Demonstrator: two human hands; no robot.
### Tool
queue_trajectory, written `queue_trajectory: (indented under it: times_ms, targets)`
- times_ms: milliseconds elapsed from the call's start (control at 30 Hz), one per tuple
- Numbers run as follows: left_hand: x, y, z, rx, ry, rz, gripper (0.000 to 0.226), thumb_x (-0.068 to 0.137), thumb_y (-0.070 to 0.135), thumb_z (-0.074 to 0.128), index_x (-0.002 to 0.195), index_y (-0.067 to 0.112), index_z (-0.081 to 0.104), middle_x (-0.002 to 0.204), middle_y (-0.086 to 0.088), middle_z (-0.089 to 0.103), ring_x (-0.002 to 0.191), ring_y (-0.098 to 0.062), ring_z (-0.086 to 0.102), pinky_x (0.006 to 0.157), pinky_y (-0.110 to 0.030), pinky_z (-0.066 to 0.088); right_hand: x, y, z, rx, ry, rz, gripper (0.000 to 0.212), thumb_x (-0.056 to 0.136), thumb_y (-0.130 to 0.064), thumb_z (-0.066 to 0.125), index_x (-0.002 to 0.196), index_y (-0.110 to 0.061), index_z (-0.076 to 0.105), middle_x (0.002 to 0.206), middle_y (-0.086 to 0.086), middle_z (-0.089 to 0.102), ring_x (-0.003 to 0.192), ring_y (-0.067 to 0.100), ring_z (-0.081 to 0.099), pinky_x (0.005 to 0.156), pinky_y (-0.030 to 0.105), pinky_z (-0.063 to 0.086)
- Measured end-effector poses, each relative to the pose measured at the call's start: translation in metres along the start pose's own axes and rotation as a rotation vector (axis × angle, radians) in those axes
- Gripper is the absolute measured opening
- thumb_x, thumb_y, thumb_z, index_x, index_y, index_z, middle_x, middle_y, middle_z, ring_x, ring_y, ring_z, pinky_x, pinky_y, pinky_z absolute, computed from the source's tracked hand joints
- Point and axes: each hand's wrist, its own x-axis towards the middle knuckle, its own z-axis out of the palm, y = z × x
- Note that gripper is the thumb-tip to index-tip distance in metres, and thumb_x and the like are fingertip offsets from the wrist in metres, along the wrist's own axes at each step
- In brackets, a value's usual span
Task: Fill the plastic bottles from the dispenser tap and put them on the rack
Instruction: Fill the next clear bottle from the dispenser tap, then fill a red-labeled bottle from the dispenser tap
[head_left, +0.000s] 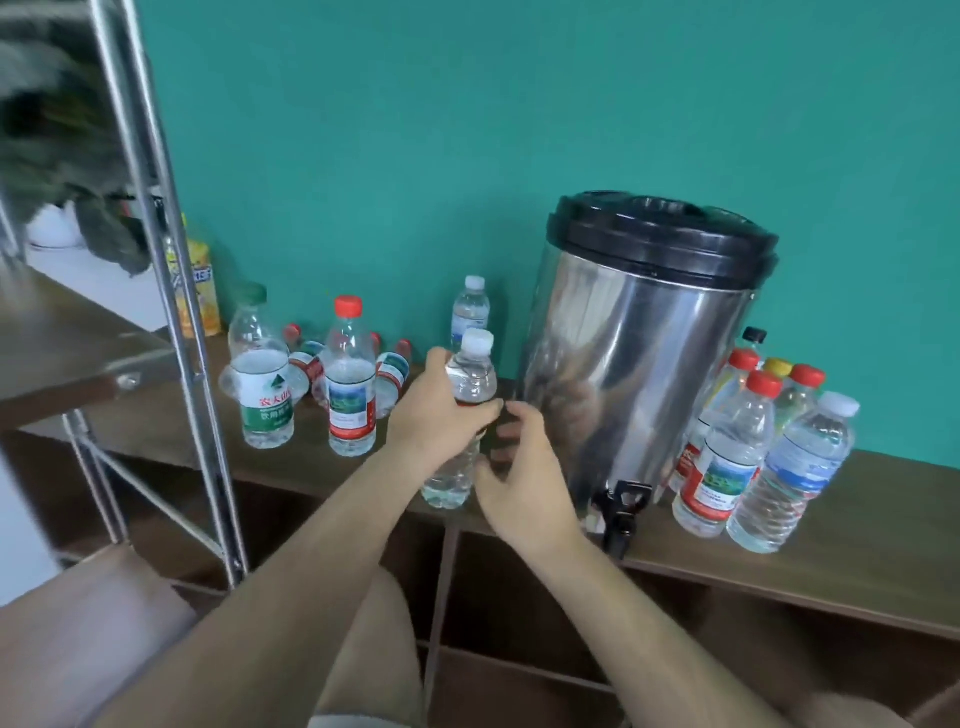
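Right hand (519, 467): nearest the camera, fingers loosely curled, holding nothing. It sits just beside the bottle (470, 376) at its 4 o'clock. Cannot tell if the thumb touches it.

Left hand (441, 410): wrapped round the bottle's mid-body from the 9 o'clock side, a firm grip.

Bottle: looks full, with a white cap (478, 341) on. Long axis is near upright, top tipped toward 1 o'clock. The base is at the front edge of the tabletop (857, 525); cannot tell whether it is resting or lifted.

Tap (621, 512): 3 to 4 o'clock of the bottle, low on the dispenser (639, 364), untouched.

Rack (67, 353): 9 to 10 o'clock of the bottle, well apart, with its shelf higher than the tabletop. Standing bottles (352, 379) are between them.

Judgement: filling looks done for this one. The coming move is up and toward 9 o'clock. The left hand is the nearer to the rack and already has the grip. The carry needs to clear the standing bottles.
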Motion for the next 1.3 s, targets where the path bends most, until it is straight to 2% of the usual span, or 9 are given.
queue_trajectory:
  times_ms: [200, 400, 533, 633, 800, 967, 1100, 1200, 1300]
  targets:
    - [0.046, -0.021, 0.009, 0.001, 0.015, -0.023, 0.063, 0.085, 0.054, 0.078, 0.117, 0.029, 0.031, 0.112, 0.002, 0.063, 0.103, -0.025, 0.066, 0.087, -0.042, 0.052, 0.046, 0.019, 0.067, 0.033, 0.037, 0.117, 0.095, 0.092, -0.027, 0.078, 0.163, -0.018, 0.016, 0.151, 0.006, 0.053, 0.135, 0.023, 0.055, 0.108, 0.042, 0.048]
    - [0.078, -0.036, 0.021, 0.046, -0.015, 0.032, 0.074, 0.095, 0.048, 0.067, 0.152, 0.019, 0.030, 0.140, -0.011, 0.042, 0.132, -0.032, 0.047, 0.114, -0.048, 0.039, 0.100, 0.031, 0.102, -0.190, 0.139, 0.175, 0.081, 0.099, -0.024, 0.063, 0.162, -0.008, 0.014, 0.156, 0.014, 0.043, 0.138, 0.032, 0.050, 0.113, 0.044, 0.041]
    - [0.102, -0.037, 0.026, 0.092, -0.065, 0.065, 0.077, 0.100, 0.030, 0.064, 0.164, 0.026, 0.021, 0.134, -0.009, 0.038, 0.130, -0.030, 0.047, 0.117, -0.040, 0.036, 0.138, 0.046, 0.117, -0.375, 0.177, 0.209, 0.076, 0.106, -0.029, 0.051, 0.162, -0.005, 0.007, 0.164, 0.015, 0.030, 0.150, 0.027, 0.036, 0.122, 0.037, 0.029]
    - [0.117, -0.042, 0.032, 0.028, -0.089, 0.068, 0.065, 0.101, 0.020, 0.063, 0.159, 0.024, 0.035, 0.133, -0.008, 0.048, 0.121, -0.026, 0.059, 0.113, -0.036, 0.041, 0.157, 0.054, 0.126, -0.360, 0.327, 0.298, 0.073, 0.106, -0.031, 0.049, 0.163, -0.007, 0.011, 0.165, 0.015, 0.028, 0.153, 0.026, 0.030, 0.124, 0.031, 0.022]
    - [0.147, -0.062, 0.044, -0.103, 0.009, -0.029, 0.041, 0.102, 0.019, 0.061, 0.143, 0.015, 0.056, 0.139, -0.009, 0.054, 0.131, -0.024, 0.055, 0.116, -0.036, 0.039, 0.171, 0.057, 0.139, -0.288, 0.537, 0.226, 0.068, 0.099, -0.016, 0.064, 0.159, -0.007, 0.034, 0.154, 0.022, 0.043, 0.142, 0.035, 0.046, 0.118, 0.040, 0.035]
    - [0.181, -0.079, 0.053, -0.120, -0.050, -0.244, 0.089, 0.086, 0.004, 0.070, 0.162, 0.023, 0.028, 0.158, -0.012, 0.036, 0.144, -0.031, 0.040, 0.119, -0.045, 0.038, 0.193, 0.074, 0.139, -0.106, 0.480, 0.360, 0.083, 0.099, -0.021, 0.064, 0.165, -0.011, 0.015, 0.163, 0.016, 0.034, 0.151, 0.031, 0.033, 0.121, 0.038, 0.024]
    - [0.197, -0.084, 0.062, -0.244, -0.199, -0.267, 0.110, 0.077, -0.006, 0.073, 0.164, 0.032, 0.018, 0.143, -0.006, 0.058, 0.126, -0.027, 0.061, 0.109, -0.046, 0.050, 0.206, 0.084, 0.144, -0.024, 0.526, 0.362, 0.086, 0.094, -0.011, 0.065, 0.165, -0.014, 0.016, 0.164, 0.014, 0.036, 0.150, 0.031, 0.033, 0.121, 0.042, 0.028]
    - [0.205, -0.093, 0.066, -0.287, -0.225, -0.264, 0.095, 0.082, 0.005, 0.079, 0.158, 0.030, 0.029, 0.110, 0.012, 0.066, 0.089, -0.001, 0.065, 0.076, -0.020, 0.053, 0.216, 0.093, 0.145, 0.014, 0.550, 0.358, 0.088, 0.093, -0.008, 0.065, 0.166, -0.018, 0.016, 0.164, 0.012, 0.036, 0.149, 0.031, 0.034, 0.121, 0.043, 0.030]
    - [0.208, -0.097, 0.068, -0.230, -0.194, -0.232, 0.081, 0.080, 0.009, 0.083, 0.147, 0.022, 0.039, 0.106, 0.011, 0.064, 0.092, -0.004, 0.064, 0.068, -0.017, 0.044, 0.224, 0.095, 0.147, 0.030, 0.598, 0.393, 0.090, 0.091, -0.010, 0.067, 0.166, -0.024, 0.019, 0.155, 0.014, 0.044, 0.140, 0.035, 0.040, 0.114, 0.046, 0.036]
